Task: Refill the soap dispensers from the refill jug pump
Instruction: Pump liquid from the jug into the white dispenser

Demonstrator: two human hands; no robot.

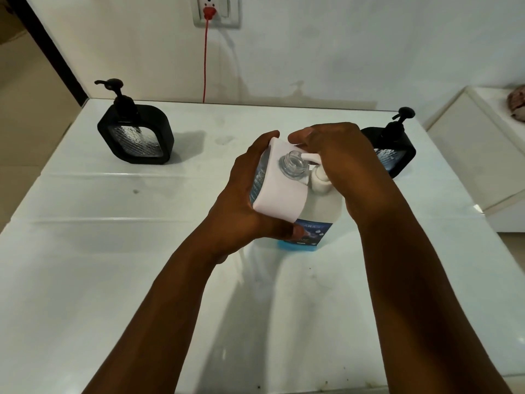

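Standing far left of the refill jug (309, 223), one black dispenser (135, 135) has bare white table (85, 251) around it. The left hand (244, 200) grips a white open-necked dispenser (279, 183) against the jug's pump (319, 177), which the right hand (341, 163) covers, its grip hidden. Blue liquid shows at the jug's base; another black dispenser (393, 149) stands just right.

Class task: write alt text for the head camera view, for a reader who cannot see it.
Two bare hands work at a white table: the left hand holds a white soap dispenser, its clear neck open, under the nozzle of the refill jug pump, which the right hand covers. Two black dispensers stand behind.
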